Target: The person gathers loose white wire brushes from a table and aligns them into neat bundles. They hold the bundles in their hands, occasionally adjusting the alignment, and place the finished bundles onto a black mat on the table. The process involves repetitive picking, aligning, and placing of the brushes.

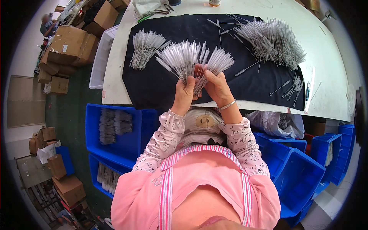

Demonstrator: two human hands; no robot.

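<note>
A fanned bunch of white-bristled wire cleaning brushes (180, 55) is held above the black cloth (153, 90), bristles pointing away from me. My left hand (184, 94) closes round the wire stems on the left side of the fan. On its right side, my right hand (219, 87) grips a smaller part of the bunch (220, 60), thumb against the stems. The two parts meet near my fingers, where the stem ends are partly hidden. Left of the fan lies a separate brush bundle (145, 46). A larger pile of brushes (274, 44) rests at the far right.
Several loose brushes (293, 89) lie near the cloth's right edge, on the white table (329, 69). Pliers (168, 7) sit at the back left. Below the table, a blue bin (134, 143) at left holds brushes; more blue bins (295, 176) stand at right. Cardboard boxes (73, 44) are stacked far left.
</note>
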